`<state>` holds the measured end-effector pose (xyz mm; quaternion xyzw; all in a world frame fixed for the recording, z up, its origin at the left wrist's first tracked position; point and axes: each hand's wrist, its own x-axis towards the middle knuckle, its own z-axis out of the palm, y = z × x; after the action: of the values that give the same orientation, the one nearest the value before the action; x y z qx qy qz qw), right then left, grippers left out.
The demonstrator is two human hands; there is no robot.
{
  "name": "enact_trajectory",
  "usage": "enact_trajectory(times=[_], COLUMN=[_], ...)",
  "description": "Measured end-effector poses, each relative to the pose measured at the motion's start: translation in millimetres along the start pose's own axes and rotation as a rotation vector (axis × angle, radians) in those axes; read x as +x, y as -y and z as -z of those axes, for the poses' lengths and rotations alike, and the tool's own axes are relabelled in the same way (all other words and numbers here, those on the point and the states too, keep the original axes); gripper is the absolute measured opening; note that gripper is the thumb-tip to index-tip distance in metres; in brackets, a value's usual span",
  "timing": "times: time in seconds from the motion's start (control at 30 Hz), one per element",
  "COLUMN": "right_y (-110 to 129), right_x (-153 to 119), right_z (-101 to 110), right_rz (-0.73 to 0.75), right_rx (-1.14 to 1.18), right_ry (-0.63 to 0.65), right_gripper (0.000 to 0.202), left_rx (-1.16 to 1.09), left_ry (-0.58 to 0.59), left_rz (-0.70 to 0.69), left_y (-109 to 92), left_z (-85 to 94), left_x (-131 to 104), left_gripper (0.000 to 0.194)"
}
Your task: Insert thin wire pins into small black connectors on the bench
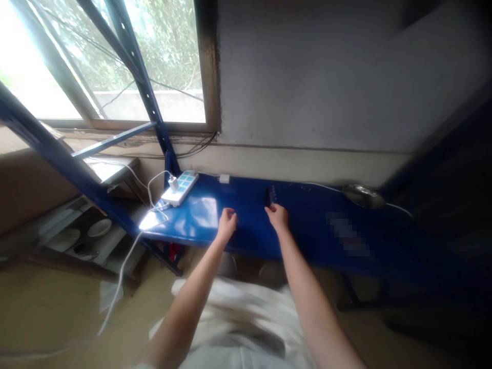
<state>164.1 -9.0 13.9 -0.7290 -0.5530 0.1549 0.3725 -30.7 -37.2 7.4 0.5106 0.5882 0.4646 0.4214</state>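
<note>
Over the blue table (246, 205), my left hand (227, 223) is closed, its thumb and fingers together; whether anything small is between them I cannot make out. To its right, my right hand (277, 215) pinches the near end of a small dark object (268, 196). Beside that object lies a short row of small pale pieces (273, 193), too small to identify. A white plug adapter (224, 179) rests near the table's back edge, beyond my left hand.
A white power strip (180, 188) with a plugged-in charger (173, 182) sits at the left end, its cable hanging to the floor. A shiny metal dish (363, 196) stands at the back right. Blue rack posts (142, 87) rise at the left, before a window.
</note>
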Motion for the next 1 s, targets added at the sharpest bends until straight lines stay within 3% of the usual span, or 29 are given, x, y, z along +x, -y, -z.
enact_trajectory(times=[0.6, 1.0], right_y=[-8.5, -20.7], right_x=[16.7, 19.3], right_z=[-8.7, -4.5], right_rz=[-0.016, -0.049], right_rx=[-0.188, -0.215], right_ry=[0.110, 0.027], right_gripper=[0.014, 0.016], left_rx=[-0.026, 0.001], left_ry=[0.007, 0.026], left_rz=[-0.003, -0.006], left_y=[-4.0, -8.8], left_z=[-0.2, -4.1], left_x=[-1.3, -4.4], left_gripper=[0.016, 0.014])
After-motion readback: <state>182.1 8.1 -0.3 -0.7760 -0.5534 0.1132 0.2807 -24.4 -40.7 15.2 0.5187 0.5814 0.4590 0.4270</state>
